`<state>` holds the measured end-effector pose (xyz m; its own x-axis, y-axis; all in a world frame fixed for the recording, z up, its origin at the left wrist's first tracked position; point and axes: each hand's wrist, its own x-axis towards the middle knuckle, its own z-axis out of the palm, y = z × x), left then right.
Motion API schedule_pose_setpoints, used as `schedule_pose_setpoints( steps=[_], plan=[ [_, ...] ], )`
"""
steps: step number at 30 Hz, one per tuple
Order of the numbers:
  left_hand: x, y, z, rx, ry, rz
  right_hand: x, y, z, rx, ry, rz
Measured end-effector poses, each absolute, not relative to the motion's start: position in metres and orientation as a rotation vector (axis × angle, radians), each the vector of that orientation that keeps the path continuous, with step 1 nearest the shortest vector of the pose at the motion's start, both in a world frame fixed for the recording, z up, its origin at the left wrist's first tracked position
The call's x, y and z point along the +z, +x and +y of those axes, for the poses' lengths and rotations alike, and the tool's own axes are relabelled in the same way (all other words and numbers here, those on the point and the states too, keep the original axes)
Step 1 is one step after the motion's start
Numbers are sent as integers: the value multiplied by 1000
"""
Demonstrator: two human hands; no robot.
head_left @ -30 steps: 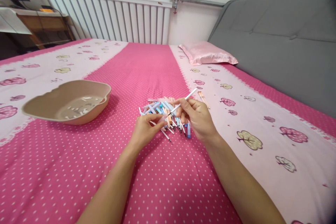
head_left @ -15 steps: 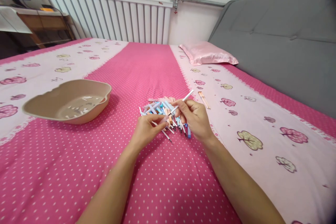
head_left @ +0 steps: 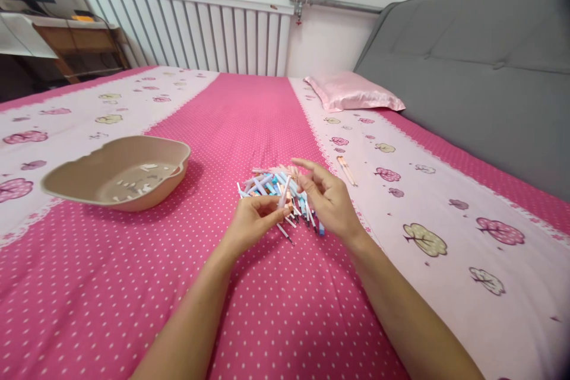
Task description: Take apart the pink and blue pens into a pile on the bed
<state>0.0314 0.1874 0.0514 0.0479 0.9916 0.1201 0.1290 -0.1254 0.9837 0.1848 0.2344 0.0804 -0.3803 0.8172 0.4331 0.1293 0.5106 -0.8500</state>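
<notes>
My left hand [head_left: 256,222] pinches a slim, pale pinkish pen barrel [head_left: 284,193] between thumb and fingers, its upper end pointing up and slightly right. My right hand [head_left: 327,199] is just to the right, its fingers apart and the index finger stretched out, with nothing seen in it. Beneath and behind both hands lies a heap of pen parts [head_left: 267,181] in blue, lilac, pink and white. White refills [head_left: 285,233] with dark tips stick out at the heap's near side. My fingers hide part of the heap.
A beige basin [head_left: 111,172] holding small white pieces [head_left: 133,190] stands on the pink bedspread [head_left: 187,249] at left. Two orange-pink pens [head_left: 346,170] lie right of the heap. Farther back are a pink pillow [head_left: 351,92], a radiator [head_left: 200,29] and a grey headboard [head_left: 472,59].
The white stick in my right hand is no longer seen there, and those fingers have opened. The pen barrel in my left hand now stands more upright.
</notes>
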Motion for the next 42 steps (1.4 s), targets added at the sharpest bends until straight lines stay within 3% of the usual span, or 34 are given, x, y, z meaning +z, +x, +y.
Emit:
schedule_pose_setpoints(
  steps=[6, 11, 19, 26, 42],
  plan=[
    [52, 32, 187, 1225, 1393, 1157, 82, 182, 231, 775, -697, -1937],
    [54, 31, 188, 1284, 1331, 1180, 81, 186, 237, 915, -808, -1802],
    [50, 23, 194, 1610, 1017, 1388, 69, 210, 266, 453, -1530, -1953],
    [53, 25, 192, 1643, 896, 1392, 60, 210, 269, 209, -2002, -2145],
    [47, 23, 195, 1551, 979, 1400, 36, 210, 285, 331, -1851, -2206]
  ],
)
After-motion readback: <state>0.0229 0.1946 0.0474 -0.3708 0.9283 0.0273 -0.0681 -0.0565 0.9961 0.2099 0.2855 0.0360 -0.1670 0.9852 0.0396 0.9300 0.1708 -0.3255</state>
